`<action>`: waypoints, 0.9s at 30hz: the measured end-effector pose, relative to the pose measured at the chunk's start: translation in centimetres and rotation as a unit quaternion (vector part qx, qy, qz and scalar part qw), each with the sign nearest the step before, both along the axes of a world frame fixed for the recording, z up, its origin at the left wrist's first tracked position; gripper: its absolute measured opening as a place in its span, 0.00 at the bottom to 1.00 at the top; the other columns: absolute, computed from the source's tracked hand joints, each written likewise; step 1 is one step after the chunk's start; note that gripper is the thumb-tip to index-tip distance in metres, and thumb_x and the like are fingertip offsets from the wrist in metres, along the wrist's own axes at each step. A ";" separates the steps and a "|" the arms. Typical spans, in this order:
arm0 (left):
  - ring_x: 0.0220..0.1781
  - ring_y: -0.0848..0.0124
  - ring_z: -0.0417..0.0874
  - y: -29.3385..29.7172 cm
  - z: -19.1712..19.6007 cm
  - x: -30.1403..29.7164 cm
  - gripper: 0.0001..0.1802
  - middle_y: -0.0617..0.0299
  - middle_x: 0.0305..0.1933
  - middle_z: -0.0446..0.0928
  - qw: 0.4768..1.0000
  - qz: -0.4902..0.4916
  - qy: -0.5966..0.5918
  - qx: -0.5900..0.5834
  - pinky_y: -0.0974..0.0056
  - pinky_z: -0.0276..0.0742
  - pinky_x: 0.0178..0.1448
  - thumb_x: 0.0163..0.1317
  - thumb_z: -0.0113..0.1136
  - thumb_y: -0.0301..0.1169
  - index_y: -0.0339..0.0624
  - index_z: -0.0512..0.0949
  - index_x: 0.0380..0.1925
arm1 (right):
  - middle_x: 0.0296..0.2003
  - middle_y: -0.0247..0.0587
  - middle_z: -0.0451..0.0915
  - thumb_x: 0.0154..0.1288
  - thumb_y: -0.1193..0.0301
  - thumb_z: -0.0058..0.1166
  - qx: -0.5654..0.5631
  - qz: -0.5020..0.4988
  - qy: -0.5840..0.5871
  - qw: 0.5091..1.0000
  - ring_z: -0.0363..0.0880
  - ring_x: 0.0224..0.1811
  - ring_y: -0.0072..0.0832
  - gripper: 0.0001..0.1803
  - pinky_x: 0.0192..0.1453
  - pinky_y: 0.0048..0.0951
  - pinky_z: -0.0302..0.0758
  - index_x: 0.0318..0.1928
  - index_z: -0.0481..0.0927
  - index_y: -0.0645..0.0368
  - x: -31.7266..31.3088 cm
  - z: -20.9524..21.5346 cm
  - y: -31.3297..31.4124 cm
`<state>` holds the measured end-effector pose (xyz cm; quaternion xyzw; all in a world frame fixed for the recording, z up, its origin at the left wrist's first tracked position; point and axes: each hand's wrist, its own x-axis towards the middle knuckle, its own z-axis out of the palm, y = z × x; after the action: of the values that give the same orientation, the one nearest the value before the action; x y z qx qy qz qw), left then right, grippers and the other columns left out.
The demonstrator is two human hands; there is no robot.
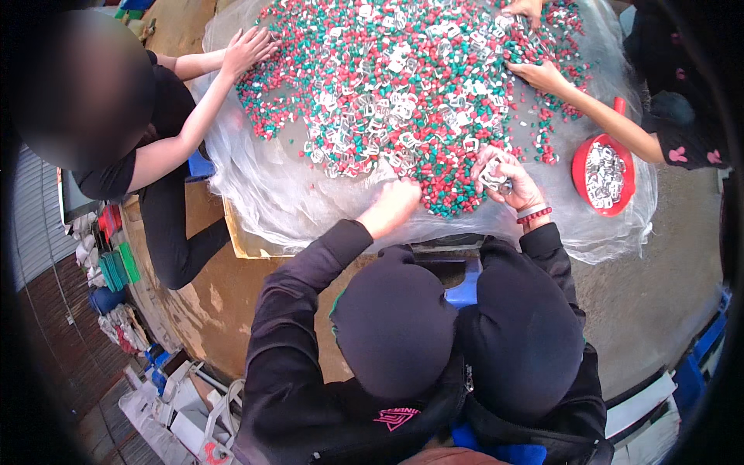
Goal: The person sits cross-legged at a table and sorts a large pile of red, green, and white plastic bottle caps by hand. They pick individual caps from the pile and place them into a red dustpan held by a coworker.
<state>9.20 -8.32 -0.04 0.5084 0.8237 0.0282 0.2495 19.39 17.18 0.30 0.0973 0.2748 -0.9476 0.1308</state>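
A spread pile of small red, green and white pieces (446, 182) lies on the table in front of me, with many clear and white square plastic frames (372, 116) mixed in. At the pile's near edge my left hand (395, 203) is curled, its fingertips against the pieces; what they pinch, if anything, is hidden. My right hand (518, 186), with a red bead bracelet and a pale band at the wrist, is closed around several clear plastic frames (493, 177), palm turned up beside the pile.
Clear plastic sheeting (271, 198) covers the table. A red bowl (580, 172) full of clear frames stands at the right. A person's hands (249, 53) touch the pile at the left; another person's hands (542, 76) work at the far right. White and blue plastic items (186, 411) lie behind me at left.
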 end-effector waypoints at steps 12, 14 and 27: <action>0.31 0.58 0.83 -0.2 -3.0 0.7 0.05 0.53 0.26 0.78 0.984 -0.124 0.117 0.049 0.54 0.78 0.33 0.52 0.55 0.28 0.40 0.77 0.22 | 0.65 0.64 0.58 0.72 0.48 0.31 -0.362 -0.288 -0.031 0.886 0.54 0.70 0.57 0.35 0.70 0.58 0.56 0.67 0.58 0.64 5.8 0.8 -1.3; 0.32 0.58 0.83 0.2 -3.4 1.2 0.07 0.52 0.27 0.79 0.989 -0.084 0.117 0.033 0.54 0.79 0.34 0.54 0.54 0.29 0.40 0.79 0.23 | 0.59 0.62 0.68 0.71 0.62 0.41 -0.333 -0.298 -0.024 0.894 0.69 0.61 0.54 0.25 0.53 0.46 0.79 0.61 0.66 0.67 5.8 0.5 -0.8; 0.31 0.55 0.82 11.8 11.5 -3.2 0.12 0.48 0.24 0.77 0.969 -0.138 -0.123 0.164 0.55 0.76 0.39 0.50 0.63 0.36 0.39 0.80 0.31 | 0.61 0.54 0.67 0.69 0.45 0.40 -0.319 -0.146 0.012 0.936 0.69 0.60 0.55 0.36 0.64 0.71 0.56 0.63 0.62 0.62 3.9 3.6 -1.6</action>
<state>6.04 3.49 11.46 0.6439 0.6925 0.1907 0.2635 23.30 15.58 3.87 0.0781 -0.0574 -0.9952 0.0115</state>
